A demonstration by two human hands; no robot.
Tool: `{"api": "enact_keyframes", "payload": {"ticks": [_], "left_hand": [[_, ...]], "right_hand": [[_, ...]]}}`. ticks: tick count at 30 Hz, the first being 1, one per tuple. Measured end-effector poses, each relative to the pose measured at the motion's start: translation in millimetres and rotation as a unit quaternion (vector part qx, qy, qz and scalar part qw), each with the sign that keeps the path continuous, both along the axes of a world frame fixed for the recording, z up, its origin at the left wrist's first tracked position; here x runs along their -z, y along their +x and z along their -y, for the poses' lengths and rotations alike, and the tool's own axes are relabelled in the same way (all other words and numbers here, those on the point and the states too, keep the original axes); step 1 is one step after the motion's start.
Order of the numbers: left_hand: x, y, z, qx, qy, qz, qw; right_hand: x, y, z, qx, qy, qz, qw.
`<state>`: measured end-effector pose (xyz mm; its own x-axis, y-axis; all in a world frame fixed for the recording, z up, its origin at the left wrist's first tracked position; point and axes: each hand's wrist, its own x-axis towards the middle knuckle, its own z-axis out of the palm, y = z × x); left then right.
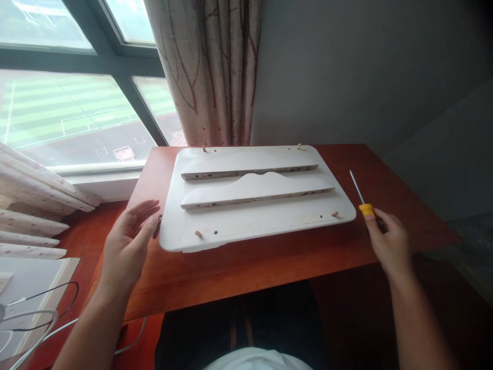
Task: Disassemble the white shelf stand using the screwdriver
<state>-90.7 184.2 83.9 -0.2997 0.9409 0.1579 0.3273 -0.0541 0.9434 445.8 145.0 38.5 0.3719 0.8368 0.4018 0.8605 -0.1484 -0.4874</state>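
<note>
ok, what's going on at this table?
A person is at a reddish wooden table with a flat white panel lying on it. Two narrower white boards lie on the panel, and wooden dowels stick up near its corners. The right hand holds a yellow-handled screwdriver beside the panel's right edge. The left hand is open by the left edge, holding nothing.

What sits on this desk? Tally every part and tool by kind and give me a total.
Large white panel: 1
Narrow white boards on it: 2
Wooden dowels in the panel: 4
Yellow-handled screwdriver, in the right hand: 1
Small dark item by the left hand, too small to identify: 1
Total: 9
</note>
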Motion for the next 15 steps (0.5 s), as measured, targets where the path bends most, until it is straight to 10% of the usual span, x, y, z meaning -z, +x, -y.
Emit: {"api": "enact_keyframes", "payload": {"ticks": [15], "left_hand": [[-31.0,12.6,-16.3,0.048,0.085,-0.311,0.945]], "right_hand": [[17.1,2.9,-29.9,-0.043,-0.067,0.097,0.992]]}}
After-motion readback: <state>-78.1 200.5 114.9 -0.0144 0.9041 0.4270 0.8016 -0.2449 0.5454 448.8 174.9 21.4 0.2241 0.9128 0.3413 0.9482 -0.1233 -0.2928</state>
